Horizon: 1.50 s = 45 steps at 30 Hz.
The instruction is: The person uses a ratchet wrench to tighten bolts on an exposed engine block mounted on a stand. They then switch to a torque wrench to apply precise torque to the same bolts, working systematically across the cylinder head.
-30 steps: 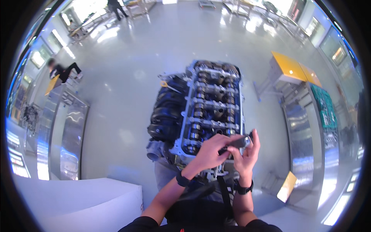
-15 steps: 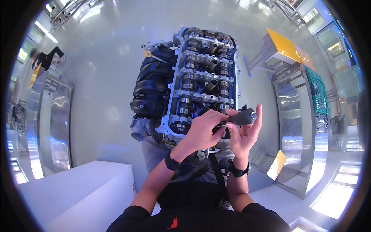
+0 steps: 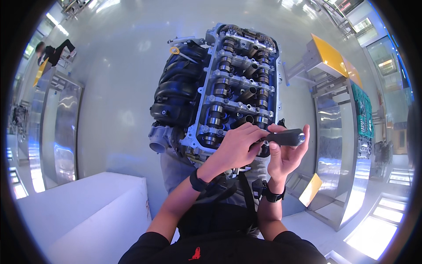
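Dark tool handle (image 3: 285, 137) turning more side-on: right hand (image 3: 283, 163) cradling it thumb-to-fingers, left hand (image 3: 235, 147) curling round inner end; work staying near cylinder head (image 3: 237, 105).

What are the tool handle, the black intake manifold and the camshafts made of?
Tool handle: probably plastic or rubber; dark, mostly matte, with a shinier, metallic-looking end.
Intake manifold: likely moulded plastic; smooth black curves, soft sheen.
Camshafts: apparently steel; bright, mirror-like glints.

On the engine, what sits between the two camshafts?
A row of round metal tubes, with silver crossbars spanning the gap; shows in the head view.
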Motion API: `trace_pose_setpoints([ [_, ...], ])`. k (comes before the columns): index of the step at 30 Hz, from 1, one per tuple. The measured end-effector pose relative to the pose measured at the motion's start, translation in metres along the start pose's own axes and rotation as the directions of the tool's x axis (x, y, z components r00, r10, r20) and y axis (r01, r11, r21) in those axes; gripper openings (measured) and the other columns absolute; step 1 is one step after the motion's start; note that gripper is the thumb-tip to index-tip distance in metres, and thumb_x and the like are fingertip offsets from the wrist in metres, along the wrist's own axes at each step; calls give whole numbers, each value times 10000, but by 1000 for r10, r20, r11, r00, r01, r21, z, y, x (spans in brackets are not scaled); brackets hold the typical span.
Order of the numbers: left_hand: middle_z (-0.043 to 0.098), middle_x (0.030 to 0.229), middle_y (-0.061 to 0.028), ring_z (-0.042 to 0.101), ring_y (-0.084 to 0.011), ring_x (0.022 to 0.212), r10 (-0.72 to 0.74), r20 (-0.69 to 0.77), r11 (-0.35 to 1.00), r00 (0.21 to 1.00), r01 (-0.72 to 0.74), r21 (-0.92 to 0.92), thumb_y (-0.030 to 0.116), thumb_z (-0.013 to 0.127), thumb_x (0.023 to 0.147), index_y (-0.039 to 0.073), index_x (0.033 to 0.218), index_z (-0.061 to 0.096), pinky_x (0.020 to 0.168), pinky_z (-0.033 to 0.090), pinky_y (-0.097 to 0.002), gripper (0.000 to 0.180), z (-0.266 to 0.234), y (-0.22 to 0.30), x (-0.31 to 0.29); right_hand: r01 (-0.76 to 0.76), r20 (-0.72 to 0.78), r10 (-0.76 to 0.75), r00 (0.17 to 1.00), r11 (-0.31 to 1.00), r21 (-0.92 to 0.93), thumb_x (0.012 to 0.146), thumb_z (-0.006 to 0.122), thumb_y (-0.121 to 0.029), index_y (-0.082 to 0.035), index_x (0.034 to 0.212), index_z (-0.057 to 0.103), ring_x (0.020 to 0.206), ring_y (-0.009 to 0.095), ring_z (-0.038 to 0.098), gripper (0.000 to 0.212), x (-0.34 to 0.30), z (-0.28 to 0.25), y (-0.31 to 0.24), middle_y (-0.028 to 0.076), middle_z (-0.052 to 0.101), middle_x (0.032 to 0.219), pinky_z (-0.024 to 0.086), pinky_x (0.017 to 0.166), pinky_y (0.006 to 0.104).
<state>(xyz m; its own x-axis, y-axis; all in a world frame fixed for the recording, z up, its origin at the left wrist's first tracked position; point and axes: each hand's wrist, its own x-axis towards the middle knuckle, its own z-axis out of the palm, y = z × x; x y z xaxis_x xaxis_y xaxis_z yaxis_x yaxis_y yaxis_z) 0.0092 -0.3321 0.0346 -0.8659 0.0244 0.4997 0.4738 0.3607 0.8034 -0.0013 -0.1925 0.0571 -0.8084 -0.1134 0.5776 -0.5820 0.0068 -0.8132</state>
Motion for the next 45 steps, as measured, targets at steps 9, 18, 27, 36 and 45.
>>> trace_pose_setpoints([
  [9,609,862,-35,602,-266,816,-108,66,989,992,100,111,93,727,738,100,987,644,666,500,-371,263,-2,4,2,84,73,-69,995,966,-245,797,769,-20,32,1419,324,975,266,642,767,-2,-10,7,227,609,1112,523,850,359],
  [18,564,840,-62,602,-278,829,-136,67,990,988,134,33,62,739,728,82,922,599,651,497,-393,240,3,8,13,-19,-39,15,999,993,-114,831,724,-37,41,1413,331,1000,249,628,707,9,-6,-10,197,635,1116,500,878,371],
  [27,657,916,-51,616,-283,809,-31,37,999,999,30,15,65,719,734,87,964,639,651,516,-381,245,-4,7,0,-19,-48,10,999,981,-192,780,795,-71,1,1435,345,943,263,679,799,-10,-4,4,158,703,973,510,847,370],
  [36,660,919,-52,630,-264,830,-85,104,979,991,64,196,-1,668,732,89,1018,643,683,527,-375,301,-1,12,7,120,-93,-131,987,986,-114,972,507,-69,1,1427,171,850,259,635,569,6,-4,-9,241,607,1022,542,768,400],
  [45,647,900,-63,614,-279,824,-27,123,989,992,9,149,-50,664,729,74,1068,631,700,511,-377,363,-2,11,17,95,-351,-68,934,994,60,968,544,-124,-6,1401,225,866,238,617,551,20,-15,-19,229,594,1060,533,771,380],
])
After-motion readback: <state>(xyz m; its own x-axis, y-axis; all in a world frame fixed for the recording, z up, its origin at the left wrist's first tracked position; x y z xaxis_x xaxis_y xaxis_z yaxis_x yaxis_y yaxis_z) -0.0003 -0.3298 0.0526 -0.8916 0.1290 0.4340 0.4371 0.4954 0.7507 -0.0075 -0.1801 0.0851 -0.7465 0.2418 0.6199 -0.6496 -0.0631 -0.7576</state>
